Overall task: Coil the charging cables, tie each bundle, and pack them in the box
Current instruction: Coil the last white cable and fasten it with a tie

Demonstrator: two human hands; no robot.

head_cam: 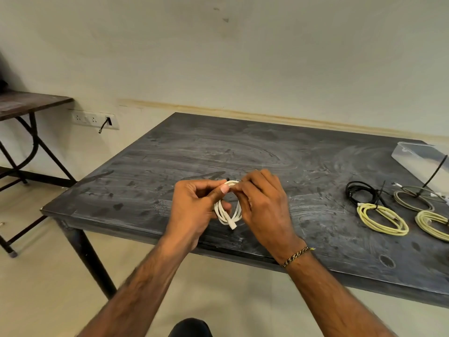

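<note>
A: Fingers first. The left hand (194,205) has thumb and forefinger pinched on the top of the white cable coil (229,210), near the middle of the frame. The right hand (261,203) has its fingers curled in, pinching the same spot from the other side. Neither is spread at all.

B: And the coil itself?

A: It hangs between the two hands, just above the dark table (170,152), its loops gathered and one white plug dangling at the bottom. A tiny dark tip pokes up where the fingers meet. It may be a tie, but it is too small to be certain.

B: So which step would you call it?

A: Tying, I'd judge. The coiling looks finished for this one, and both hands work at the top where a tie would cinch.

B: What about the rest?

A: At the right of the frame lie a black bundle (359,192), a yellow bundle (382,218), a grey bundle (413,199) and another yellow one (432,224) cut by the edge. Thin dark ties stick out of some. The clear box (418,159) sits at the far right, with no cable visibly packed in it.

B: The next move?

A: Probably keeping the loops pinched together while the tie is pulled snug, so none slip free, then setting the bundle down at the right.
</note>
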